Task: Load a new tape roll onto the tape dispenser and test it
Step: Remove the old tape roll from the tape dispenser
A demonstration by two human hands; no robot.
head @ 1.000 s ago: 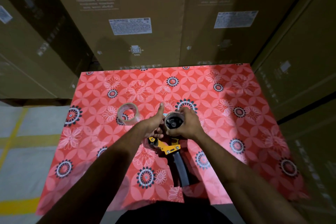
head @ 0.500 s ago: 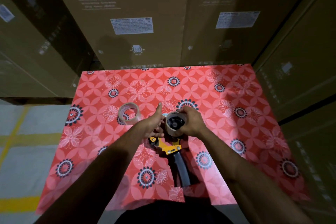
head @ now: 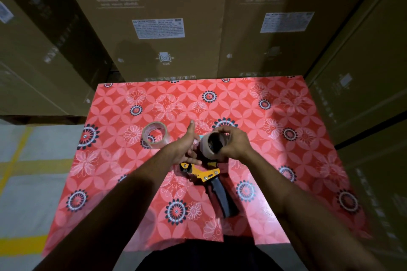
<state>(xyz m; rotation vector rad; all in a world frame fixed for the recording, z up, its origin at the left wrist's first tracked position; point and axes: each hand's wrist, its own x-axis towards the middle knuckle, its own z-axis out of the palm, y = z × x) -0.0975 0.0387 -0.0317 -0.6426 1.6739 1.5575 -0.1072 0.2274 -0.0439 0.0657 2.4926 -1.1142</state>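
Left edge: grey floor (head: pixel 33 182) with yellow lines. The table (head: pixel 286 160) wears a red flower-print cover, and tall cardboard boxes (head: pixel 167 28) marked "WASHING MACHINE" stand behind it.

A spare tape roll (head: pixel 153 134) lies flat on the cover, left of your hands and apart from them.

Your left hand (head: pixel 184 149) sits at the front end of the tape dispenser (head: pixel 207 174), thumb pointing up and away from you, fingers curled in against the dispenser head. Can't tell exactly what those fingers pinch; part of it is hidden.

The tape dispenser lies on its side, yellow frame toward the hands, black handle pointing back at you and slightly right.

Your right hand (head: pixel 234 146) is wrapped around the tape roll (head: pixel 211 145), fingers over its top and right side, dark core facing the camera. The roll sits tilted at the dispenser head; whether it is seated on the hub isn't visible.
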